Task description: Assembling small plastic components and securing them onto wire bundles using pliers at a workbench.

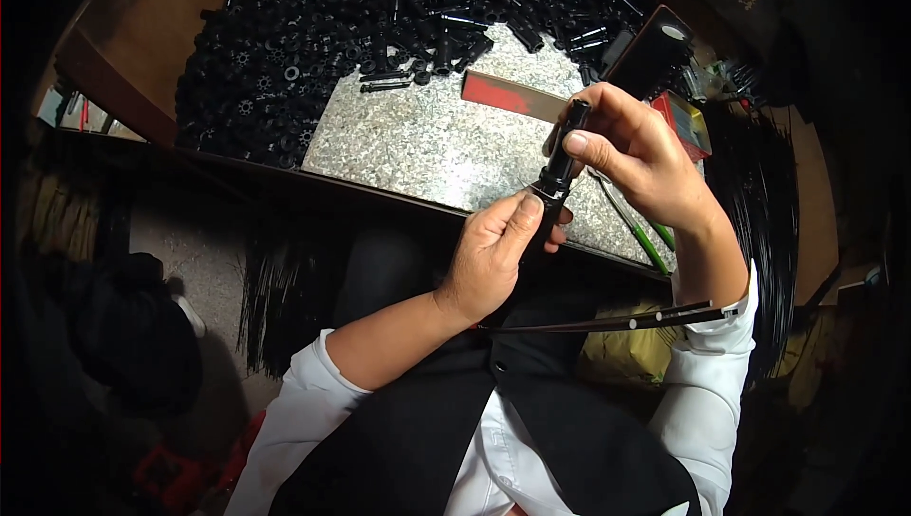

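Note:
Over the near right part of the table, a black tubular part (559, 170) with a collar around it is held tilted between my hands. My left hand (488, 258) is closed round its lower end, thumb pressed on the front. Higher up, my right hand (643, 150) pinches the upper end between thumb and fingers. The tube's lower end is hidden behind my left hand. A thin dark strip (598, 324) with white dots crosses in front of my body, below both hands; I cannot tell whether it joins the tube.
A large heap of black tubes and rings (380, 18) covers the far side of the speckled tabletop (399, 141). Near my right hand lie a flat bar with a red patch (503, 93), green-handled tools (649, 248) and a red box (700, 141). Long black rods (759, 222) stand at right.

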{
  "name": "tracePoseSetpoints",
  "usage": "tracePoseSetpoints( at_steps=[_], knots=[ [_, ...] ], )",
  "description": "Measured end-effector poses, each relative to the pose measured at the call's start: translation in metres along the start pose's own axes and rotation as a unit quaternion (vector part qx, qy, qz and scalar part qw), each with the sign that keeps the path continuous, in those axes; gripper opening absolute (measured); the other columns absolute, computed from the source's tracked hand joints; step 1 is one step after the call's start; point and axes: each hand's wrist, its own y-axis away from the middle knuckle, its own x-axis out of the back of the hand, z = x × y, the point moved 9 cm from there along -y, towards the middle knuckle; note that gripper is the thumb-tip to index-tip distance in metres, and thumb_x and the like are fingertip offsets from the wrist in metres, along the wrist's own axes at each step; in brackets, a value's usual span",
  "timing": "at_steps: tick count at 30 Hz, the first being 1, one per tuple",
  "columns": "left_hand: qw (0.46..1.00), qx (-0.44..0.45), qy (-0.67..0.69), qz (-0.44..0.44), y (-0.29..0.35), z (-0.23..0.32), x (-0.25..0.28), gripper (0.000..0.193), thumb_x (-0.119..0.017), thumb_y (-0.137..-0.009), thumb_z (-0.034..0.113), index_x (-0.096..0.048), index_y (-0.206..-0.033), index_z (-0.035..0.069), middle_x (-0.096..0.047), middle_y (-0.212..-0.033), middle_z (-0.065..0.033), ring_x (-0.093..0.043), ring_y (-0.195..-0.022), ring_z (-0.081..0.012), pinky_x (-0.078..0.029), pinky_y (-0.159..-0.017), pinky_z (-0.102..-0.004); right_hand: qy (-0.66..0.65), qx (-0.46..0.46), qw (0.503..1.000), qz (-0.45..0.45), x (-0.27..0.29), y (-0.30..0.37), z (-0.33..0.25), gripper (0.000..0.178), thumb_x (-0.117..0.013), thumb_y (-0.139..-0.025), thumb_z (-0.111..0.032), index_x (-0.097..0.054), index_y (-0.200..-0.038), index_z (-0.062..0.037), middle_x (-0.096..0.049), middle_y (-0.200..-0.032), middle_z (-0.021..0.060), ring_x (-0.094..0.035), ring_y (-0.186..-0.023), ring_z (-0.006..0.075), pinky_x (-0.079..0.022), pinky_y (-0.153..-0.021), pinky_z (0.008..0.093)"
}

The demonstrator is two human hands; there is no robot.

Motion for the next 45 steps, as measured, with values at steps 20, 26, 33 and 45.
tracePoseSetpoints(
  at_steps=[20, 26, 33, 45],
  knots=[
    [0.999, 0.006, 0.038, 0.026, -0.004, -0.002, 0.008, 0.038, -0.038, -0.101, 0.028, -0.059, -0.108, -0.003, -0.062, -0.089, -0.0058, -0.057, -0.074, -0.009, -0.048, -0.068, -0.0236, -0.091, -0.049, 0.993, 0.06, -0.006, -0.004, 0.025, 0.016, -0.064, -0.088, -0.011, -0.053, -0.096, -0.0021, -0.058, -0.085, 0.0023, -0.057, -0.075, 0.0073, -0.047, -0.069, 0.022],
    [0.995, 0.026, 0.094, 0.026, -0.007, -0.007, 0.013, 0.034, -0.038, -0.101, 0.025, -0.06, -0.104, -0.001, -0.062, -0.091, -0.0045, -0.057, -0.077, -0.008, -0.047, -0.071, -0.0229, -0.084, -0.049, 0.995, 0.021, -0.019, 0.007, 0.033, 0.033, -0.07, -0.08, -0.005, -0.055, -0.108, 0.0001, -0.061, -0.095, 0.0065, -0.06, -0.081, 0.0107, -0.049, -0.075, 0.0247],
    [0.997, 0.015, 0.071, 0.015, -0.006, -0.006, 0.015, 0.035, -0.037, -0.101, 0.025, -0.057, -0.111, -0.003, -0.063, -0.093, -0.0086, -0.06, -0.084, -0.0128, -0.048, -0.076, -0.0269, -0.025, -0.052, 0.998, -0.02, -0.034, 0.012, 0.023, 0.024, -0.07, -0.08, -0.007, -0.059, -0.099, 0.0022, -0.061, -0.096, 0.009, -0.062, -0.071, 0.0112, -0.052, -0.062, 0.0253],
    [0.994, 0.058, 0.094, -0.019, -0.005, -0.009, 0.007, 0.034, -0.038, -0.101, 0.025, -0.056, -0.113, -0.002, -0.06, -0.098, -0.0067, -0.058, -0.081, -0.0119, -0.048, -0.072, -0.0253, -0.061, -0.049, 0.996, -0.044, -0.029, 0.009, 0.033, 0.017, -0.071, -0.079, -0.004, -0.06, -0.09, 0.0012, -0.06, -0.087, 0.0041, -0.059, -0.072, 0.0101, -0.051, -0.063, 0.0252]
  ],
)
